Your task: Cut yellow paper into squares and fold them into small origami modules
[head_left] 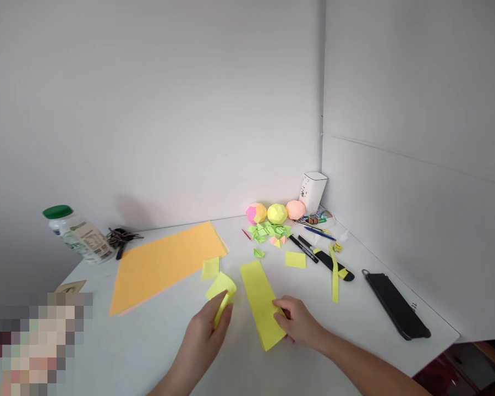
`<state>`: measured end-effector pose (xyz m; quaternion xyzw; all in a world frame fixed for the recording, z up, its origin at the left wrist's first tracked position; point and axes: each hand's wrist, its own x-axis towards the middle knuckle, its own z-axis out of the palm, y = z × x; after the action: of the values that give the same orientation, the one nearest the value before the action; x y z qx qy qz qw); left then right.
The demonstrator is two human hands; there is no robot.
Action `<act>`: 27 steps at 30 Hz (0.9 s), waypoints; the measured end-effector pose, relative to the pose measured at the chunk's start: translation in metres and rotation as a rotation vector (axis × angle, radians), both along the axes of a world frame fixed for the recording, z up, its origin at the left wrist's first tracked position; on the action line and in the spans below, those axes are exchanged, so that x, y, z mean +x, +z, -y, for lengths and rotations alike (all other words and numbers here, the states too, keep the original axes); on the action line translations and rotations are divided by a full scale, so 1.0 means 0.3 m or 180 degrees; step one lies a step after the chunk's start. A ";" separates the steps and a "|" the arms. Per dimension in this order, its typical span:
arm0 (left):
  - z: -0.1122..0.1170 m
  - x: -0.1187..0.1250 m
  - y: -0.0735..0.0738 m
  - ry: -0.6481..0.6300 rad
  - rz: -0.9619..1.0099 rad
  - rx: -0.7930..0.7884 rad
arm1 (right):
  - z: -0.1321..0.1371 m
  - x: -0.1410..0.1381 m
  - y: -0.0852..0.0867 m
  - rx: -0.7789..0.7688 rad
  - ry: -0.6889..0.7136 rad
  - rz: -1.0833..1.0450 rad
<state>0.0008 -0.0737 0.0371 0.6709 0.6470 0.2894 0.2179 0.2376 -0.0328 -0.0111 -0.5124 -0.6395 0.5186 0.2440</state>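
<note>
My left hand is closed on a small yellow piece of paper, which bends up between thumb and fingers. To its right, my right hand pinches the near right edge of a long yellow paper strip that looks folded or layered. Just beyond my left hand lies a small pale yellow paper square. Another yellow paper piece rests beyond my right hand. A pile of folded green paper pieces sits farther back, with a few pink and yellow folded pieces beside it.
Orange paper sheets cover the left of the table. A white bottle and keys stand behind them. Paper balls line the back wall. A box cutter, marker, narrow yellow strip and black phone lie right.
</note>
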 end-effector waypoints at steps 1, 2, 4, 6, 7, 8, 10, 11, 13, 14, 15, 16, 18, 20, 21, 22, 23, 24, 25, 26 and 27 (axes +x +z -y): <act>-0.006 0.019 0.021 -0.0024 0.0149 0.0071 | -0.001 0.000 0.001 -0.0031 0.0004 -0.0008; -0.011 0.043 0.033 -0.0155 0.0223 0.0167 | -0.002 0.001 0.005 -0.0064 0.0022 -0.0004; -0.020 0.095 0.027 -0.0696 0.0053 0.0337 | -0.005 0.002 0.020 -0.0072 0.0103 0.0018; -0.032 0.143 -0.018 -0.1430 -0.0497 0.0448 | -0.009 0.004 0.039 0.0124 0.0229 -0.0017; -0.039 0.161 -0.049 -0.1744 -0.0790 0.0475 | -0.012 0.007 0.047 0.0254 0.0284 -0.0085; -0.045 0.175 -0.084 -0.1964 -0.1034 0.0501 | -0.015 0.010 0.052 0.0354 0.0326 -0.0175; -0.053 0.187 -0.149 -0.2106 -0.1372 0.0618 | -0.022 0.018 0.055 0.0356 0.0345 -0.0349; -0.055 0.187 -0.176 -0.2100 -0.1476 0.0698 | -0.025 0.023 0.053 0.0266 0.0319 -0.0402; -0.054 0.180 -0.209 -0.2080 -0.1591 0.0877 | -0.030 0.035 0.047 0.0077 0.0255 -0.0429; -0.053 0.176 -0.217 -0.2091 -0.1614 0.0947 | -0.031 0.040 0.045 0.0017 0.0226 -0.0434; -0.053 0.171 -0.220 -0.2112 -0.1624 0.0999 | -0.032 0.045 0.044 -0.0022 0.0210 -0.0446; -0.053 0.168 -0.221 -0.2123 -0.1628 0.1030 | -0.031 0.048 0.044 -0.0044 0.0212 -0.0453; -0.054 0.166 -0.218 -0.2125 -0.1633 0.1042 | -0.030 0.053 0.048 -0.0050 0.0241 -0.0426; -0.057 0.168 -0.216 -0.2114 -0.1633 0.1047 | -0.028 0.054 0.053 -0.0003 0.0233 -0.0330; -0.058 0.169 -0.216 -0.2110 -0.1626 0.1059 | -0.027 0.054 0.053 0.0020 0.0226 -0.0269; -0.058 0.170 -0.217 -0.2108 -0.1618 0.1067 | -0.026 0.053 0.053 0.0035 0.0228 -0.0214; -0.059 0.171 -0.218 -0.2110 -0.1615 0.1068 | -0.026 0.052 0.052 0.0049 0.0238 -0.0167; -0.058 0.171 -0.219 -0.2112 -0.1614 0.1067 | -0.025 0.051 0.050 0.0067 0.0256 -0.0128; -0.058 0.171 -0.219 -0.2112 -0.1618 0.1063 | -0.025 0.050 0.047 0.0089 0.0276 -0.0099; -0.057 0.171 -0.219 -0.2110 -0.1627 0.1062 | -0.026 0.050 0.044 0.0116 0.0289 -0.0074; -0.056 0.170 -0.218 -0.2105 -0.1636 0.1069 | -0.026 0.050 0.041 0.0142 0.0296 -0.0056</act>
<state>0.0519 -0.0569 -0.0284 0.9177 0.3751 0.1292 0.0191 0.2525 -0.0250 0.0013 -0.4720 -0.6719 0.5195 0.2366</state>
